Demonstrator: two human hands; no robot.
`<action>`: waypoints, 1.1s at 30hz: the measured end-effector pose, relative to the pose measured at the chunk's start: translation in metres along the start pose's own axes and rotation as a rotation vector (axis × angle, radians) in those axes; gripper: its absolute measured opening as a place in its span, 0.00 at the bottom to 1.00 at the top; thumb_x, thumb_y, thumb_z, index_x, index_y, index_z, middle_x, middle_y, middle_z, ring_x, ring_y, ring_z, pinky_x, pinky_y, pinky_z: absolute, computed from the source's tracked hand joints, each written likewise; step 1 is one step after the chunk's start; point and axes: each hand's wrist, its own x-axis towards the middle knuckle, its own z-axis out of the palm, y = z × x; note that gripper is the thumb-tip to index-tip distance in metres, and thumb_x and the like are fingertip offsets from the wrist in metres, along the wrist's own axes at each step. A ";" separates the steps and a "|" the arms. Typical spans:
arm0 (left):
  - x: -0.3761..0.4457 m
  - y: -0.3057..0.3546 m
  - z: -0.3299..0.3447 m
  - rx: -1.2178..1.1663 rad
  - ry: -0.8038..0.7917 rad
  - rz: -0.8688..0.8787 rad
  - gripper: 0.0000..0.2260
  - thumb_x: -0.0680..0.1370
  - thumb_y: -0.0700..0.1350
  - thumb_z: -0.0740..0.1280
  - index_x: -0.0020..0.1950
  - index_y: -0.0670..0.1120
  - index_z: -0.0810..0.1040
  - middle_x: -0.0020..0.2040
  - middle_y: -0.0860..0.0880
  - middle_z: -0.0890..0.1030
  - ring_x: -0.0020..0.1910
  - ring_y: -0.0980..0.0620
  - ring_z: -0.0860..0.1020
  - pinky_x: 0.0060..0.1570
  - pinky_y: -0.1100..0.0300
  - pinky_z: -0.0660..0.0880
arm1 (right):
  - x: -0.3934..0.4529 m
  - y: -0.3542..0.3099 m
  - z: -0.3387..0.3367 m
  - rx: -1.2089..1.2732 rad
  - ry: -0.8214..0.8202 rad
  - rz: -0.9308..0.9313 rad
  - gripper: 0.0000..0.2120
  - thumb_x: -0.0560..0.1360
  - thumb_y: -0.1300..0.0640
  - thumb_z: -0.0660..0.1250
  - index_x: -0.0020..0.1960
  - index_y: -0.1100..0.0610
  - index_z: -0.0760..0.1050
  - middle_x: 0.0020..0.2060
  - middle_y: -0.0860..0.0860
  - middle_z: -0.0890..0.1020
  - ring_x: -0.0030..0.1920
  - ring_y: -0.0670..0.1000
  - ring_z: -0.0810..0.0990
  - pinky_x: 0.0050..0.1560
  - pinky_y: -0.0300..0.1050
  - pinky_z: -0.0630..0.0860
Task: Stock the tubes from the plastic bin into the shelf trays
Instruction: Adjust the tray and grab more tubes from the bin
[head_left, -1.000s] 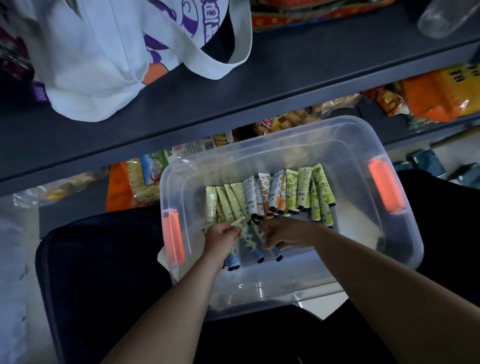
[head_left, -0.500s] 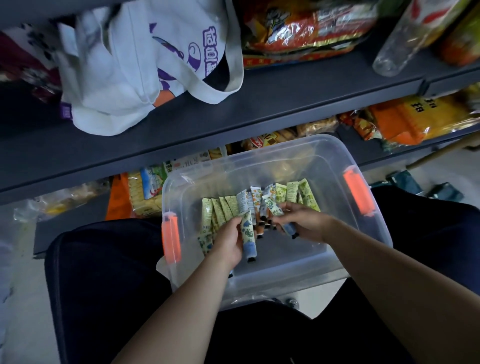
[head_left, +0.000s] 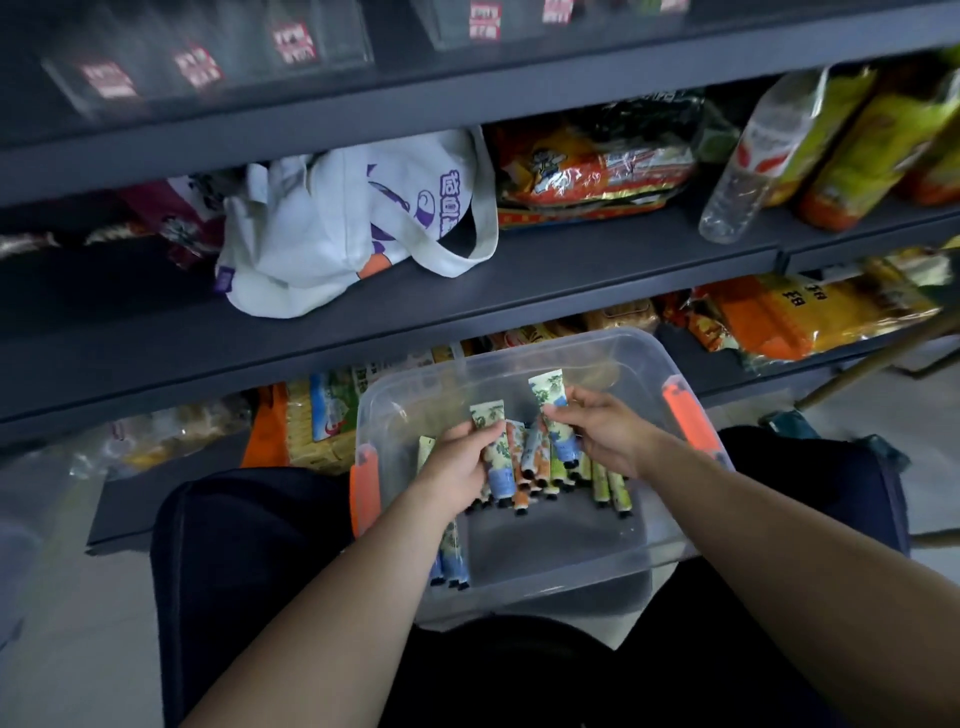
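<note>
Resting across the person's lap, the clear plastic bin (head_left: 639, 551) holds a row of tubes (head_left: 602, 480). The left hand (head_left: 457, 465) pinches a blue-and-green tube (head_left: 496, 449) between thumb and curled fingers, its long axis near upright, crimped end up and black cap down. The right hand (head_left: 605, 434), wrist bent inward, grips a matching tube (head_left: 555, 418) likewise, leaning slightly left above the row.

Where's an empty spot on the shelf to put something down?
The shelf is bare between the tote bag and the water bottle, in front of the noodle packs, and left of the bag. The bin floor nearest you is bare; its middle is crowded with tubes.
</note>
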 end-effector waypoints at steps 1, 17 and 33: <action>-0.005 0.008 0.002 0.019 -0.015 0.026 0.04 0.77 0.33 0.63 0.44 0.39 0.76 0.38 0.45 0.81 0.39 0.50 0.79 0.44 0.58 0.77 | -0.003 -0.009 0.001 -0.027 0.004 -0.023 0.10 0.76 0.64 0.65 0.58 0.62 0.74 0.46 0.52 0.81 0.47 0.48 0.79 0.51 0.42 0.75; -0.093 0.172 0.054 0.688 -0.085 0.641 0.12 0.71 0.34 0.72 0.53 0.38 0.80 0.41 0.49 0.82 0.37 0.56 0.80 0.40 0.63 0.76 | -0.092 -0.204 0.042 -0.422 0.242 -0.679 0.09 0.69 0.60 0.75 0.45 0.56 0.75 0.37 0.54 0.78 0.37 0.48 0.77 0.40 0.42 0.77; -0.142 0.353 0.121 0.739 0.122 1.036 0.06 0.71 0.36 0.72 0.47 0.38 0.82 0.47 0.40 0.83 0.43 0.49 0.80 0.51 0.54 0.79 | -0.111 -0.382 0.104 -0.870 0.474 -0.976 0.10 0.70 0.55 0.74 0.44 0.55 0.74 0.35 0.48 0.73 0.35 0.47 0.71 0.31 0.36 0.64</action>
